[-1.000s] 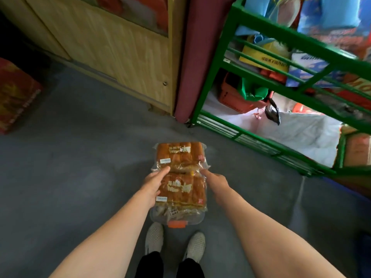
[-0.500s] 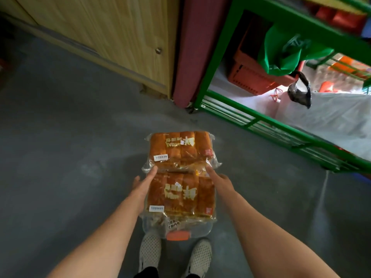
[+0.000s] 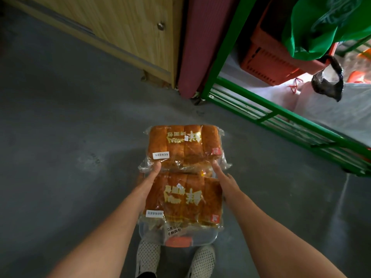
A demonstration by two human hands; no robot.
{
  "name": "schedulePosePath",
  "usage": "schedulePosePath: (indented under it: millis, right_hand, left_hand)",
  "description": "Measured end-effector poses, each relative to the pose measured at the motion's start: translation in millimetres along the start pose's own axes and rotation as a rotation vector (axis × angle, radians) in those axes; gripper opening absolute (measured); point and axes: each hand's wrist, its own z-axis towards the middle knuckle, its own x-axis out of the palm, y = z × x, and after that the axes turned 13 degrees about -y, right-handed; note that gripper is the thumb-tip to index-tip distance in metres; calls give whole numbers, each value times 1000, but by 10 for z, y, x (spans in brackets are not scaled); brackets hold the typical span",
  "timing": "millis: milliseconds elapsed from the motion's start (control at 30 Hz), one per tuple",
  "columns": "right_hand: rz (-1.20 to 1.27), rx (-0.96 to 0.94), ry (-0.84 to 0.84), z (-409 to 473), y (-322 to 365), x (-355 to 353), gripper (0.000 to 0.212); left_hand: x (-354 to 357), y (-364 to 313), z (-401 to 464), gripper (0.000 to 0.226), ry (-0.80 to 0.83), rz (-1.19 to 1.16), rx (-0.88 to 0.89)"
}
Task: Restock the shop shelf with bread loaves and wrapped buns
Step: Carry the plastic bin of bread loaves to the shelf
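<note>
I carry a stack of wrapped bread packs in front of me. The far pack (image 3: 183, 145) and the near pack (image 3: 184, 199) are brown loaves in clear plastic with yellow print. They lie on a clear plastic tub (image 3: 176, 235) with an orange label. My left hand (image 3: 147, 183) holds the stack from the left, thumb on top between the two packs. My right hand (image 3: 224, 180) holds it from the right, fingers stretched along the edge. The green metal shelf (image 3: 261, 109) stands at the right.
A wooden cabinet (image 3: 124, 27) and a maroon panel (image 3: 202, 41) stand ahead. On the shelf's bottom level are a red basket (image 3: 267, 57), a green bag (image 3: 325, 23), a black bag (image 3: 327, 81) and white sacks (image 3: 331, 113). Grey floor lies to the left.
The view has tilted down and drawn closer to the shelf's lower corner. The stack stays held the same way between both hands.
</note>
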Motion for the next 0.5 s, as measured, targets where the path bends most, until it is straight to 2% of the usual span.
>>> schedulePosePath:
  millis: [133,200,300,367,500]
  right_hand:
    - [19,-5,79,35,-20,23,124]
    - [28,-54,120,4,-5,21,101]
    - [37,-98,192,74,-36,9,79]
    - [36,-114,198,93,-48,8,75]
    - [67,-118,207,72,-87,-25,65]
  left_hand:
    - [53,-88,-97,119,31,43,1]
    - [78,-134,-146,111,47,53,29]
    - [119,-161,-180,63,32,10,110]
    - [133,-127,-157,48,-6,-23,134]
    - [143,-51,-203,80,12,-48,125]
